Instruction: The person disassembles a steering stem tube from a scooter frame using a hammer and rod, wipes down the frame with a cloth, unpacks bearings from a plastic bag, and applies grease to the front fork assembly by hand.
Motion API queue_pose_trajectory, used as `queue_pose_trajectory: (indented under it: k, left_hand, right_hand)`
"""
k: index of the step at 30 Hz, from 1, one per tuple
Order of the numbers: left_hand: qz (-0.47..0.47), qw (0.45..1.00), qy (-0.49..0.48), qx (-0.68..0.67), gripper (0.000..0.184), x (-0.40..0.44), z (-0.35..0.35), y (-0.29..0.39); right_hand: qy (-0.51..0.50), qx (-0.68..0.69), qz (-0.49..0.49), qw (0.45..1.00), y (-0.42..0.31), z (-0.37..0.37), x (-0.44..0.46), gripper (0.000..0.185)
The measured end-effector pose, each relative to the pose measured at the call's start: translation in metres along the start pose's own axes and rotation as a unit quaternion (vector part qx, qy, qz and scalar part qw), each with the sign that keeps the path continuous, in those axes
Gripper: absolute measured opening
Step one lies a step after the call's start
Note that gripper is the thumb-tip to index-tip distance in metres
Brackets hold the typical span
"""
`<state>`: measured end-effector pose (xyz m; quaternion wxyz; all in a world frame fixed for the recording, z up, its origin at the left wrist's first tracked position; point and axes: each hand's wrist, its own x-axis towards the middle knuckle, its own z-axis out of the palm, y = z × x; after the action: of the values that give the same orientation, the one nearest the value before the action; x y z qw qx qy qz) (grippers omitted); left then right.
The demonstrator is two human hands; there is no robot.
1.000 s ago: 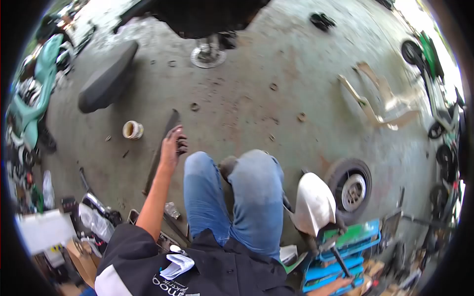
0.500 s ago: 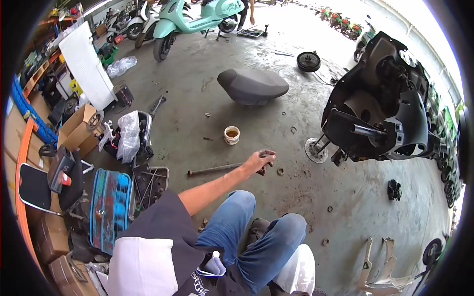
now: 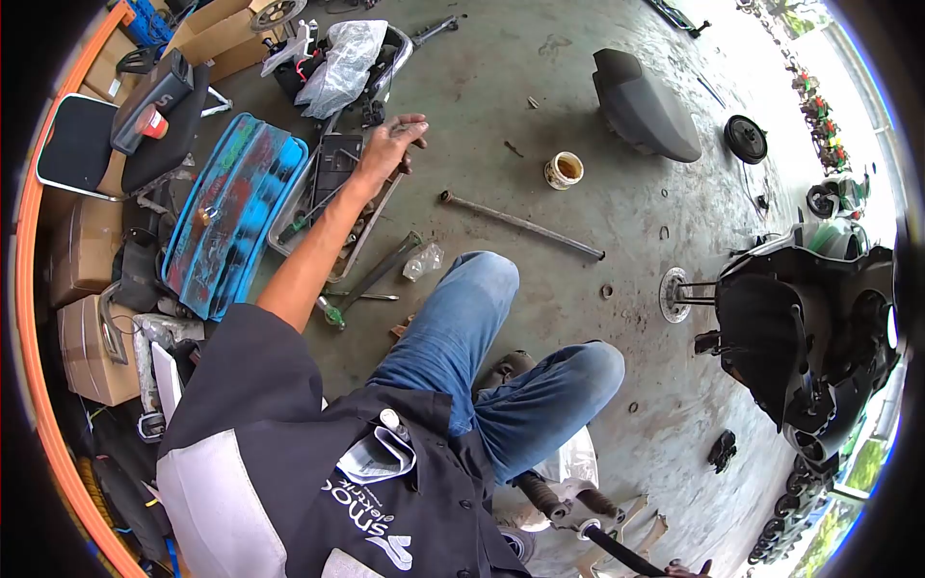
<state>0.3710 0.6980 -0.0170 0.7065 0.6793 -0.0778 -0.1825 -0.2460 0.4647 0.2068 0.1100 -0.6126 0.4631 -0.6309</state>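
Observation:
My left hand point(image 3: 393, 149) is raised over the tool tray point(image 3: 332, 275) beside the blue metal toolbox point(image 3: 231, 217), fingers apart and nothing held. A long metal pipe point(image 3: 520, 226) lies on the floor to its right. Below the tray's edge are a green-ended tool point(image 3: 381, 275) and a small clear plastic bag point(image 3: 422, 261). At the bottom edge, partly cut off, my right hand point(image 3: 689, 570) is closed on the end of a black shaft point(image 3: 621, 552). This shaft joins a fork clamp point(image 3: 578, 496) with a white fender point(image 3: 576, 458) beside my knee.
A cup of brown grease point(image 3: 564, 170), a grey scooter seat point(image 3: 646, 106) and a wheel point(image 3: 746, 139) are on the floor ahead. The black scooter body point(image 3: 809, 337) with a brake disc point(image 3: 675, 295) stands right. Boxes point(image 3: 101, 352) and a folding chair point(image 3: 77, 143) line the left.
The view has turned left toward the toolbox. My left hand has moved from beside the pipe to above the tool tray. The shaft end and my right hand have come into view again.

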Motion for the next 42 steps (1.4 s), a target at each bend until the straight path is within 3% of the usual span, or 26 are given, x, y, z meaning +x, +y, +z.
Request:
queue_pose_trajectory:
  k: [3, 6, 7, 9, 12, 19, 21, 22, 24, 25, 26, 27, 29, 32, 33, 35, 39, 40, 42]
  left_hand:
    - [0.033, 0.999, 0.011, 0.022, 0.037, -0.002, -0.027, 0.001]
    - [0.076, 0.996, -0.012, 0.048, 0.038, -0.017, -0.012, 0.02]
    - [0.087, 0.995, -0.022, 0.051, 0.038, -0.025, -0.003, 0.029]
    - [0.109, 0.992, -0.035, 0.052, 0.039, -0.044, 0.026, 0.056]
    - [0.144, 0.987, -0.075, 0.004, 0.041, -0.067, 0.062, 0.088]
    - [0.235, 0.946, -0.203, 0.09, 0.048, -0.103, 0.118, 0.158]
    - [0.253, 0.933, -0.222, 0.128, 0.049, -0.11, 0.128, 0.167]
    - [0.278, 0.932, -0.2, 0.118, 0.053, -0.11, 0.134, 0.17]
    - [0.291, 0.936, -0.164, 0.109, 0.064, -0.111, 0.14, 0.181]
    - [0.289, 0.931, -0.186, 0.122, 0.064, -0.107, 0.143, 0.184]
    - [0.308, 0.935, -0.148, 0.093, 0.064, -0.102, 0.145, 0.184]
    - [0.317, 0.94, -0.108, 0.062, 0.063, -0.1, 0.147, 0.18]
    - [0.319, 0.94, -0.106, 0.064, 0.067, -0.093, 0.152, 0.18]
    - [0.291, 0.952, -0.064, 0.072, 0.066, -0.082, 0.165, 0.176]
    - [0.329, 0.941, -0.041, 0.061, 0.065, -0.079, 0.171, 0.176]
    - [0.362, 0.931, -0.011, 0.051, 0.065, -0.075, 0.188, 0.174]
    - [0.339, 0.93, 0.027, 0.138, 0.046, -0.067, 0.217, 0.171]
    - [0.348, 0.928, 0.021, 0.132, 0.041, -0.06, 0.221, 0.172]
    - [0.361, 0.923, 0.025, 0.132, 0.036, -0.057, 0.225, 0.173]
  right_hand:
    - [-0.052, 0.062, -0.007, 0.997, -0.018, 0.032, 0.02, 0.044]
    - [-0.141, 0.158, 0.004, 0.977, -0.023, 0.06, 0.035, 0.045]
    - [-0.301, 0.203, 0.034, 0.931, -0.007, 0.05, 0.056, 0.049]
    - [-0.255, 0.271, 0.002, 0.928, -0.014, 0.094, 0.045, 0.054]
    - [-0.451, 0.394, -0.026, 0.8, -0.032, 0.144, 0.052, 0.054]
    - [-0.564, 0.5, 0.0, 0.657, -0.066, 0.277, 0.031, 0.068]
    - [-0.653, 0.51, -0.005, 0.56, -0.099, 0.316, 0.021, 0.074]
    - [-0.674, 0.503, 0.017, 0.541, -0.113, 0.337, 0.012, 0.073]
    - [-0.722, 0.513, 0.057, 0.461, -0.154, 0.366, -0.004, 0.063]
    - [-0.724, 0.511, 0.063, 0.459, -0.17, 0.376, -0.012, 0.049]
    - [-0.734, 0.529, 0.075, 0.42, -0.174, 0.394, -0.022, 0.037]
    - [-0.73, 0.537, 0.091, 0.413, -0.183, 0.403, -0.032, 0.037]
    - [-0.732, 0.557, 0.027, 0.393, -0.186, 0.429, -0.041, 0.046]
    - [-0.69, 0.584, -0.084, 0.419, -0.192, 0.456, -0.047, 0.046]
    - [-0.668, 0.608, -0.07, 0.423, -0.194, 0.459, -0.052, 0.044]
    - [-0.599, 0.491, -0.27, 0.572, -0.189, 0.462, -0.03, 0.046]
    - [-0.77, 0.464, -0.207, 0.386, -0.162, 0.453, 0.009, 0.08]
    - [-0.713, 0.497, -0.235, 0.435, -0.149, 0.453, 0.002, 0.086]
    - [-0.598, 0.576, -0.199, 0.52, -0.118, 0.494, -0.016, 0.071]
